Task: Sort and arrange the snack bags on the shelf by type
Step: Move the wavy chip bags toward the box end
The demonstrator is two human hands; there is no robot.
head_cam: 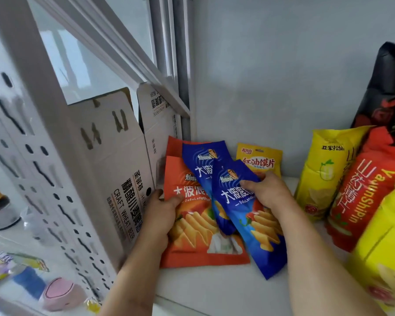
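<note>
White shelf board (214, 290) against a pale grey back wall; white perforated side panel (32, 156) on the left, with a flattened white cardboard beer carton (114, 169) leaning against it inside the shelf.

Left rear corner of the board: two flat orange ridged-chip bags, front one (192, 242) lying face up, second one (176, 144) tucked behind it. Two blue ridged-chip bags of the same brand lie on top: rear blue bag (203, 160) and front blue bag (244, 215), which overhangs the orange pack toward the front edge.

Left hand (162, 215) clamps the front orange bag at its left edge, thumb on the face, probably pinning the stack so it doesn't slide. Right hand (269, 192) pinches the upper right edge of the front blue bag, likely to square it with its blue twin, one flavour per pile.

Small yellow hang-hole pouch (259, 159) stands against the back wall, just behind the right hand. Toward the right edge: tall yellow chip bag (324, 174), red chip bag (365, 197), second yellow bag (388, 247) at the front right corner, black-and-red bag (388, 92) leaning behind. These lean on each other, not yet grouped by type.
</note>
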